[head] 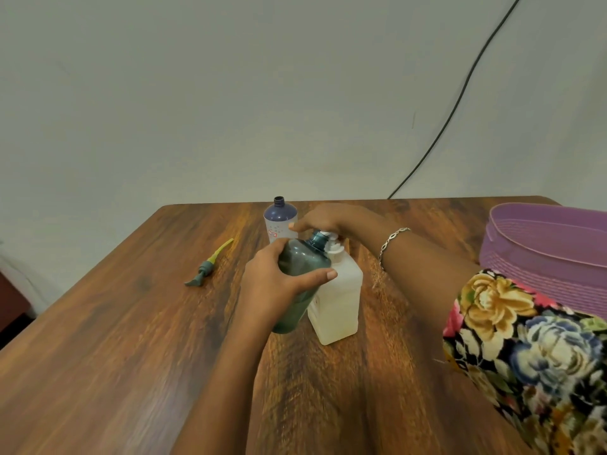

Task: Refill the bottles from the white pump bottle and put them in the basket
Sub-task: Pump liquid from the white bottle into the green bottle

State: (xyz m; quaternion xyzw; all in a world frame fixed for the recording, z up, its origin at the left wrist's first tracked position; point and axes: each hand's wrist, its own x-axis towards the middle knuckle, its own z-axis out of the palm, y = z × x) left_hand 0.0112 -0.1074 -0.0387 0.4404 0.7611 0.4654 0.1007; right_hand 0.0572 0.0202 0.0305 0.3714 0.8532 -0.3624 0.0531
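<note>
My left hand (272, 287) grips a teal see-through bottle (300, 261), tilted so its open neck sits right at the pump nozzle of the white pump bottle (340, 300). The white bottle stands upright on the wooden table (131, 356). My right hand (325, 220) rests flat on top of its pump head, fingers straight. A purple-and-white bottle (280, 216) stands uncapped just behind them. The purple basket (551, 254) sits at the table's right edge.
A teal pump cap with a yellow tube (210, 262) lies on the table to the left of the bottles. A black cable (460, 100) runs down the wall behind the table. My floral sleeve (525, 349) fills the lower right.
</note>
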